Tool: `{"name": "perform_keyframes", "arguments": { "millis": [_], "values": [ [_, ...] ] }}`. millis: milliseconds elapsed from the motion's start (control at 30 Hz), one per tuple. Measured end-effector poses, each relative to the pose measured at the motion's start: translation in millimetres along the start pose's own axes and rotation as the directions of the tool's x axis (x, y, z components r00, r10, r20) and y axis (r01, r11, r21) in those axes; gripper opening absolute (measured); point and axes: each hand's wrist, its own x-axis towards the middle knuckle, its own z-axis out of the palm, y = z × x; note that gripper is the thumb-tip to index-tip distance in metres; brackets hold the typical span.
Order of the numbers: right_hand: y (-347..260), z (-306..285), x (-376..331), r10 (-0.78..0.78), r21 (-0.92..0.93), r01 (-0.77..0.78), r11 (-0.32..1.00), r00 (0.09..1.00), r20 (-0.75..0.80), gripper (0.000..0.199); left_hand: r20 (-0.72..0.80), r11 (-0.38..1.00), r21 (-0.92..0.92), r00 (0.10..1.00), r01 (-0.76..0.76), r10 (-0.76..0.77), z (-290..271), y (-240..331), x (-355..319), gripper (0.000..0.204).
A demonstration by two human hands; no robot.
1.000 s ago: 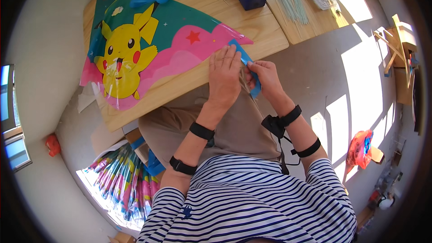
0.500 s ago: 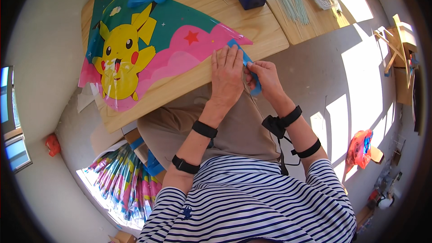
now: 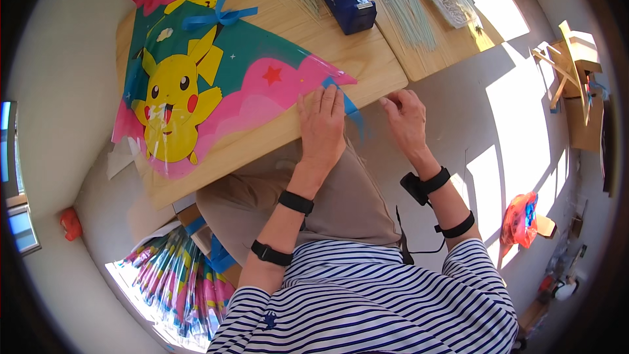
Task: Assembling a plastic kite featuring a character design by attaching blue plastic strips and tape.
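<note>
A kite-like plastic sheet [image 3: 242,92], printed in green and pink with a yellow cartoon figure, lies on the wooden table [image 3: 373,69]. From its right corner a blue ribbon strip [image 3: 350,113] hangs over the table's near edge. My left hand [image 3: 322,121] lies flat there, its fingertips at the top of the strip. To the right of the strip, apart from it, my right hand [image 3: 407,118] is in the air, loosely curled with the thumb away from the fingers and nothing seen in it. Another blue ribbon [image 3: 219,18] is tied in a bow on the sheet's upper part.
A dark blue tape dispenser [image 3: 357,16] with yellow tape stands at the back. Beyond it are thin pale sticks [image 3: 400,10] and a clear tray of small parts [image 3: 447,0]. Several folded printed sheets [image 3: 177,282] hang at lower left. A red bag [image 3: 519,219] is on the right.
My right hand has let go of the blue strip and moved right. The strip now hangs down freely. My left hand stays on the table edge; the whole view has shifted slightly.
</note>
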Motion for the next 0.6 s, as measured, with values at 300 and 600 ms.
{"name": "perform_keyframes", "arguments": {
  "millis": [300,600],
  "values": [
    [-72,7,182,0.169,0.569,-0.183,0.802,0.983,0.077,0.034,0.048,0.996,0.088,0.998,-0.033,0.028,-6,1,1,0.052],
    [-80,3,200,0.231,0.52,-0.297,0.801,0.954,0.191,0.022,0.024,0.995,0.083,0.998,-0.054,0.052,0,0,0,0.054]
  ]
}}
